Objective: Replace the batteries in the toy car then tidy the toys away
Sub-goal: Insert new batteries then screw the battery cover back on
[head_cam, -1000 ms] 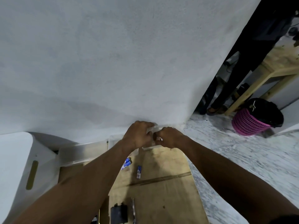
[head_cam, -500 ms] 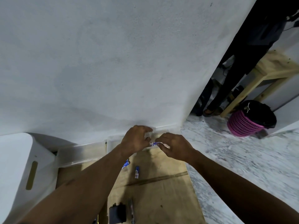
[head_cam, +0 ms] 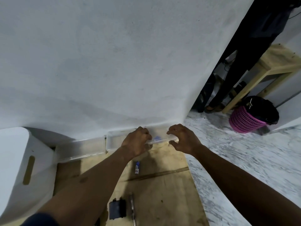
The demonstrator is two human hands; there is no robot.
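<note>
A clear plastic container (head_cam: 114,141) stands on the wooden board (head_cam: 162,185) against the white wall. My left hand (head_cam: 138,141) grips its front rim, fingers curled. A blue battery (head_cam: 157,138) shows through the container's wall between my hands. My right hand (head_cam: 182,139) hovers at the container's right end with fingers spread and loosely curled, holding nothing. Another blue and white battery (head_cam: 137,168) lies on the board below my left wrist. A small black part (head_cam: 117,211) and a metal tool shaft (head_cam: 132,207) lie at the board's near end.
A second clear tray (head_cam: 81,149) sits left of the container. A white box (head_cam: 24,168) with a slot handle stands at the left. On the marble floor (head_cam: 244,160) to the right are a pink basket (head_cam: 246,121) and a wooden table (head_cam: 268,66).
My hands were together at the container; the right hand pulled a blue battery away, and now it has moved right and holds nothing. The blue battery now shows inside the container.
</note>
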